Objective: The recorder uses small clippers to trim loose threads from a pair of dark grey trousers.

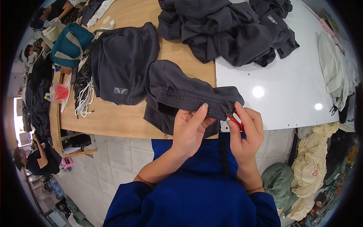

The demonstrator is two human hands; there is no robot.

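My left hand [192, 126] pinches the gathered elastic waistband of a dark grey garment [174, 77], thumb on top and fingers beneath. In my right hand [247, 132] is a pair of small thread snips [235, 119] with red handles and dark blades. The blades lie against the right end of the waistband, close to my left fingertips; whether they are cutting a thread cannot be made out. The rest of the garment rests on the table's near edge, its lower folds partly hidden behind my left hand.
A dark grey folded garment [124, 64] with a small light patch lies left. Beyond is a heap of similar garments [230, 34]. White cords [86, 99] and a teal bag [72, 44] sit at the left edge. Cream cloth bundles [310, 166] stand lower right. Other people are at far left.
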